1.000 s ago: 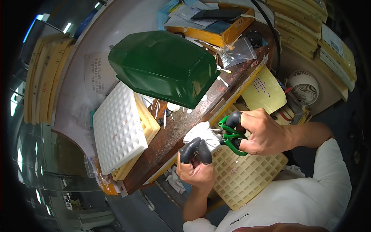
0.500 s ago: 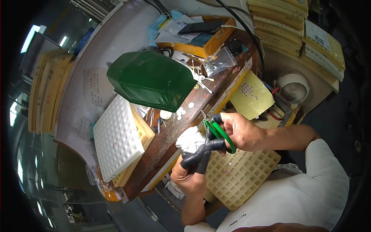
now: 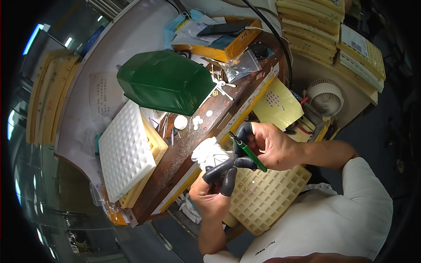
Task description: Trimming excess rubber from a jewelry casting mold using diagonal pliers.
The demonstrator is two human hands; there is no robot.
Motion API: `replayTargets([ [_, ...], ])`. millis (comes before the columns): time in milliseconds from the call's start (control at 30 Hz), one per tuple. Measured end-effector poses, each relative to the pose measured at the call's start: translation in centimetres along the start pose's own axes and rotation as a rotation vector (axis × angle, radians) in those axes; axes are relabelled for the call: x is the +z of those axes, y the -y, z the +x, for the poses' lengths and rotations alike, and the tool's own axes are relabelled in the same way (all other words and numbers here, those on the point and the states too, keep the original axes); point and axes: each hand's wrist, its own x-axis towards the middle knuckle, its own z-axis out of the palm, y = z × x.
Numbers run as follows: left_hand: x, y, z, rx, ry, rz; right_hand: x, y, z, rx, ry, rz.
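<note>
Pliers, green-handled, right of centre in the frame, held in the closed fingers of the right hand; handles nearly edge-on, tip too small to make out. Left hand, lower centre: forefinger reaches to the right hand's fingers; whether it grips anything cannot be told. White cloth, centre, partly hidden by left fingers. Green lampshade, upper left, conceals part of the bench.

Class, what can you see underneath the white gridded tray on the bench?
Under the white gridded tray, yellowish material sticks out along its right side. The rest of that material, and whatever lies beneath the tray's middle, is covered.
</note>
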Motion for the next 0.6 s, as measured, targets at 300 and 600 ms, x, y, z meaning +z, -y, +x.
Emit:
replayTargets([
  [300,0.8,-0.3,-0.3,0.154,-0.028,0.183,-0.2,-0.7,-0.9,-0.145,-0.057,-0.211],
  [600,1.0,-0.4,-0.9,0.21,0.098,0.25,-0.4,-0.6,-2.5,0.01,-0.068,-0.182],
])
